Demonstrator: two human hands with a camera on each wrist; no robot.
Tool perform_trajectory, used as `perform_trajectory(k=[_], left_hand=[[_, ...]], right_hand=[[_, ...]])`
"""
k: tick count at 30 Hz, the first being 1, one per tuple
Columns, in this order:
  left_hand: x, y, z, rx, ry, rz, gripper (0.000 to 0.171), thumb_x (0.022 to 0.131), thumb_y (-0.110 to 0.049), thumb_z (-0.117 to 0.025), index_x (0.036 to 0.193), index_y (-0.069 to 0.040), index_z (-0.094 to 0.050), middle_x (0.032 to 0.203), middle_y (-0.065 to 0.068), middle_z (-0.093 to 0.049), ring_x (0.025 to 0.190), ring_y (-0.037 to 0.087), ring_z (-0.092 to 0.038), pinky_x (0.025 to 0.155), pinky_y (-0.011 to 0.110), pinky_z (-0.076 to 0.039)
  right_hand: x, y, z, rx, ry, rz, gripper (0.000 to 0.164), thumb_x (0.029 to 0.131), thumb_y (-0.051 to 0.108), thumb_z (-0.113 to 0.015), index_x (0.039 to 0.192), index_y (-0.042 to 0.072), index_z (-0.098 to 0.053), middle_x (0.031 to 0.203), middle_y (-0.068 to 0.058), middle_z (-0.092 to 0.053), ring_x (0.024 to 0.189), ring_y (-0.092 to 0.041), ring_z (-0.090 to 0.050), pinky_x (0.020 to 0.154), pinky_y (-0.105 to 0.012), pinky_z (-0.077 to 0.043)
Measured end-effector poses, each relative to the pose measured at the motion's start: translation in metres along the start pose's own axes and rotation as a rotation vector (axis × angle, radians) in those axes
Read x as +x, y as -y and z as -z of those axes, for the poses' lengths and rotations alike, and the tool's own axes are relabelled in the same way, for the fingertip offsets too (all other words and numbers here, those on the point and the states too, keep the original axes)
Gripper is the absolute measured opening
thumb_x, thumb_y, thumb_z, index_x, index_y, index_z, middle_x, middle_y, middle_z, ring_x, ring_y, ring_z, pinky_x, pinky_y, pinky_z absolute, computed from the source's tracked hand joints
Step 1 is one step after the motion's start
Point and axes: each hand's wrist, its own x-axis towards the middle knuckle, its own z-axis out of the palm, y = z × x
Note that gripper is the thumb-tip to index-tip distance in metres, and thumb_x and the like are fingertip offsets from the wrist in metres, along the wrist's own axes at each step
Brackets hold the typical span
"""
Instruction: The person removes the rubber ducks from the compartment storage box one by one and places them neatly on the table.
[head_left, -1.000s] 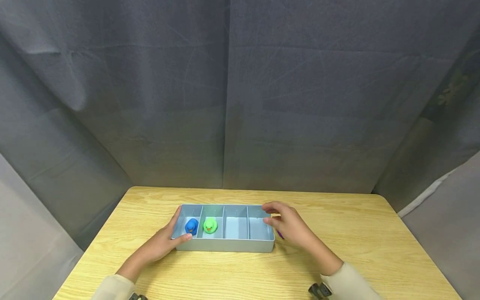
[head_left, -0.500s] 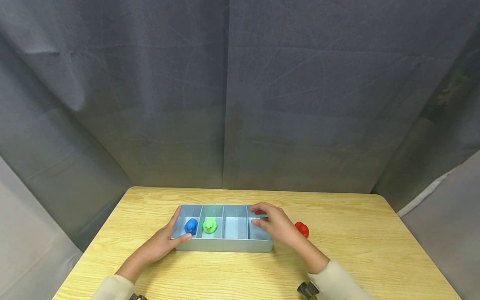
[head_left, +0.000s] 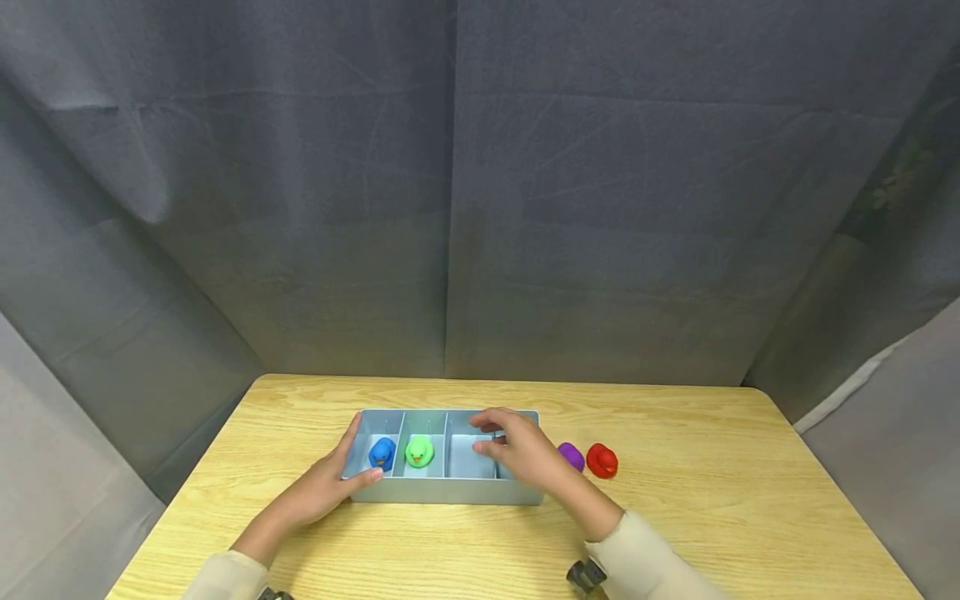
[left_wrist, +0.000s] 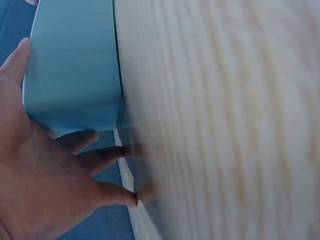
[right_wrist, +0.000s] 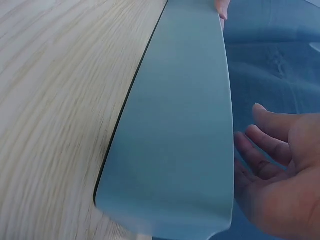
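A light blue box (head_left: 450, 492) divided into compartments stands on the table. Its leftmost compartment holds a blue toy duck (head_left: 382, 452); a green toy duck (head_left: 419, 452) sits in the one beside it. My left hand (head_left: 318, 490) holds the box's left end, thumb over the front rim and fingers along the end wall. In the left wrist view, the fingers (left_wrist: 105, 160) reach down past the end wall. Over the right half of the box hovers my right hand (head_left: 519, 450), fingers loosely bent with nothing between them. The right wrist view shows that hand (right_wrist: 290, 170) beside the rim.
To the right of the box, a purple toy (head_left: 571, 455), partly covered by the right forearm, lies next to a red toy duck (head_left: 602, 461). The wooden table (head_left: 712, 500) is bordered by grey curtains (head_left: 600, 208) at the back and sides.
My right hand has moved left from the box's right end to above its right-hand compartments, uncovering the red duck and the purple toy. The left hand and the box have stayed almost still.
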Motion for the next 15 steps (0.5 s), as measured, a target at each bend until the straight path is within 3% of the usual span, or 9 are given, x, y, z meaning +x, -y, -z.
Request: perform_trajectory(k=[15], left_hand=[[-0.001,-0.001,0.0,0.006,-0.009,-0.003,0.098,0.102,-0.054,-0.059,0.166,-0.03,0.011,0.171,0.023,-0.005,0.152,0.053,-0.018,0.117,0.071,-0.021]], right_hand=[[0.016,0.004,-0.024,0.003,0.058,0.003,0.036,0.096,0.009,-0.073,0.129,-0.006,-0.065,0.128,-0.024,-0.067,0.117,-0.04,-0.066,0.097,-0.048,-0.055]])
